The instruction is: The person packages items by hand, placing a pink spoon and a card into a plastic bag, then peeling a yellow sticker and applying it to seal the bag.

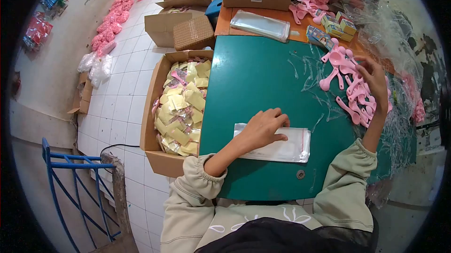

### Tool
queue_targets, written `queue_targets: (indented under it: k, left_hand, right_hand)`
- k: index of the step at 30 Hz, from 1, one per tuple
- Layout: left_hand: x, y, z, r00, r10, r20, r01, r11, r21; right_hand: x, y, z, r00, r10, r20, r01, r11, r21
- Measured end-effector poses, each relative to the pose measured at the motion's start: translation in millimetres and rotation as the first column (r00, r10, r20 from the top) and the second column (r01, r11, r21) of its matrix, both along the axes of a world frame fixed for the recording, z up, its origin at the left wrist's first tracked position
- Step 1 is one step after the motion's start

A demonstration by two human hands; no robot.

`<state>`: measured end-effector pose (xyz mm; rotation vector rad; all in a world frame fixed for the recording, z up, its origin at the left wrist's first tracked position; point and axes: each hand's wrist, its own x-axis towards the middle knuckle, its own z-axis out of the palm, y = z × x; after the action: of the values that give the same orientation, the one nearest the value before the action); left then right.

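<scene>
- On a green tabletop (263, 79), seen from above by a head-worn camera, a seated person in a pale green sweatshirt works with both bare hands.
- Left hand (268, 124): it lies palm down on a stack of clear plastic bags (295, 144) near the front edge of the tabletop. Its fingers (280, 117) are loosely spread and slightly bent, pressing on the top bag rather than closed around it.
- Right hand (378, 86): it reaches out to the far right, onto a pile of pink plastic spoons (350, 93). Its fingers curl down into the pile, and whether they have hold of a spoon cannot be told.
- The spoons lie loose and tangled on the right side of the tabletop, well apart from the bags under the left hand. Thin clear plastic strips are scattered between them.
- Just beside the tabletop's left edge, an open cardboard box (151, 112) stands on the white tiled floor, filled with yellow-backed packets.
- At the far end of the tabletop lie a second stack of clear bags (260, 23) and several small colourful cartons (336, 25).
- Further cardboard boxes and bags of pink goods (110, 23) sit on the floor beyond.
</scene>
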<state>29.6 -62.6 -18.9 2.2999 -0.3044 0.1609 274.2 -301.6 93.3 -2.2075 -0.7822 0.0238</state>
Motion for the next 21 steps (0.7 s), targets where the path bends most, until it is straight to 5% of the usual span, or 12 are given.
queue_targets:
  k: [3, 7, 11, 13, 16, 17, 19, 21]
  left_hand:
    - [6.8, 5.1, -3.5, 1.0, -0.018, -0.016, 0.015, 0.985, -0.171]
    - [7.8, 11.8, 8.4, 0.983, 0.046, -0.175, -0.093, 0.957, -0.274]
    - [8.5, 18.4, 15.9, 0.966, 0.118, -0.228, -0.175, 0.951, -0.253]
    - [10.7, 20.1, 6.7, 0.992, 0.119, -0.039, -0.125, 0.961, -0.248]
    - [13.1, 21.6, -0.1, 0.985, 0.133, 0.112, -0.1, 0.96, -0.261]
    - [13.2, 21.8, -0.3, 0.98, 0.142, 0.14, -0.1, 0.957, -0.272]
    - [11.3, 22.3, 8.4, 0.993, 0.089, -0.083, -0.12, 0.815, -0.566]
    - [10.8, 25.6, 10.9, 0.978, 0.038, -0.203, -0.171, 0.704, -0.69]
  right_hand:
    - [7.7, 0.3, -10.3, 0.869, -0.247, 0.43, 0.316, 0.944, -0.097]
    - [-2.0, 8.8, -2.2, 0.905, -0.294, 0.308, 0.312, 0.95, -0.01]
    - [-35.6, 39.4, 8.3, 0.999, -0.043, 0.028, 0.038, 0.99, 0.139]
    - [-49.0, 50.9, 9.9, 0.966, 0.135, -0.22, -0.099, 0.981, 0.169]
    - [-69.8, 69.0, 6.2, 0.891, 0.281, -0.357, -0.288, 0.957, 0.033]
    - [-76.5, 73.3, 4.3, 0.922, 0.255, -0.291, -0.288, 0.955, -0.073]
    - [-84.9, 79.3, -0.7, 0.964, 0.223, -0.145, -0.256, 0.926, -0.279]
    - [-83.6, 79.7, -5.3, 0.98, 0.183, -0.081, -0.198, 0.946, -0.256]
